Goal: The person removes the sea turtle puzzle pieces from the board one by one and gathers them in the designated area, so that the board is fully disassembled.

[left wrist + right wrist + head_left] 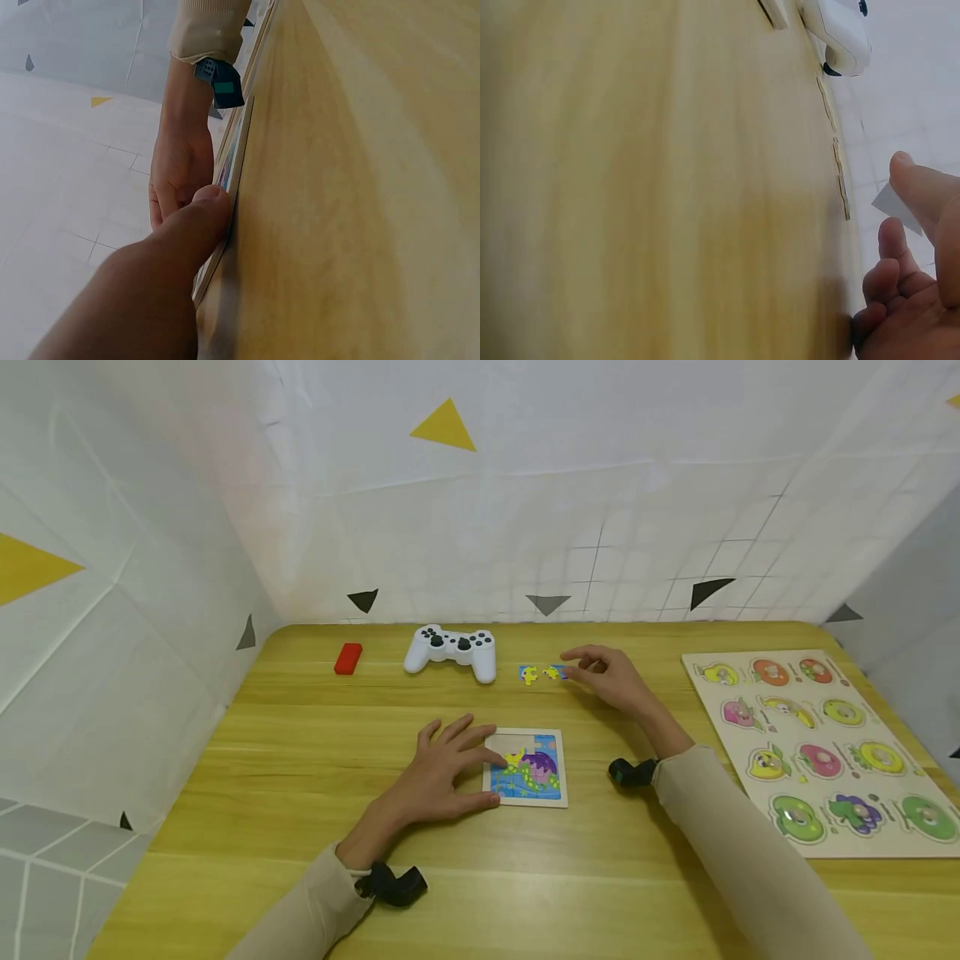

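A small jigsaw puzzle with a purple, yellow and blue picture lies in a pale tray, whose upper left shows bare backing. My left hand rests on the tray's left side, fingers spread and thumb at its edge; the left wrist view shows the thumb against the rim. Beyond the tray, loose puzzle pieces in yellow and blue lie flat in a row. Over their right end hovers my right hand. In the right wrist view its thumb and fingers stand apart, with nothing between them, beside the pieces.
A white game controller lies at the back of the table, with a red block to its left. On the right is a large wooden fruit puzzle board. A white patterned sheet hangs behind the table.
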Motion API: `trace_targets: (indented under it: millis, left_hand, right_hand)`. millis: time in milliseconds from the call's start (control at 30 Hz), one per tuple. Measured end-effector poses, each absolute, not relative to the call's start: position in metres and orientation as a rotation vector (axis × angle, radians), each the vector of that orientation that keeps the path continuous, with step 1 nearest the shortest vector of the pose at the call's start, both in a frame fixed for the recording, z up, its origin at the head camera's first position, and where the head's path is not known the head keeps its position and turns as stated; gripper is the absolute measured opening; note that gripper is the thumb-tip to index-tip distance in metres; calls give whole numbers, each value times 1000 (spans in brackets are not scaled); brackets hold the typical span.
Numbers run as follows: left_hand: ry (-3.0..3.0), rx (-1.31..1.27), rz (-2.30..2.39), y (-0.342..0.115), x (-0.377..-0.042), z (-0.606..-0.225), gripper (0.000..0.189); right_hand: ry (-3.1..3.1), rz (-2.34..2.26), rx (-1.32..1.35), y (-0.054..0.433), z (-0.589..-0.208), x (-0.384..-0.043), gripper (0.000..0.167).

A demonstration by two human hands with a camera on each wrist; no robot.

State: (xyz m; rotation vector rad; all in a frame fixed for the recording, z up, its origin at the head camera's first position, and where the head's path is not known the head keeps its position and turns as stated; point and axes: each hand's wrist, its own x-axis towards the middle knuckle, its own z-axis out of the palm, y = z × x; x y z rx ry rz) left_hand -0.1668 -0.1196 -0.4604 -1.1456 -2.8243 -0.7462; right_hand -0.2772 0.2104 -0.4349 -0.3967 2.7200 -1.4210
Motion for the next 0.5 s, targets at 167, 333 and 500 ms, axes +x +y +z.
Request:
trace_targets:
  millis: [167, 333, 500]
  left_hand:
    - [-2812, -1149, -754, -119, -167, -461, 43]
    - [-2814, -1149, -757, -118, -167, -462, 43]
    - [-2814, -1145, -751, -119, -166, -461, 43]
  right_hand:
    - [2686, -1414, -376, 214, -433, -271, 34]
    - [2649, -1353, -414, 217, -432, -261, 31]
    - [2585, -1294, -559, 214, -431, -246, 28]
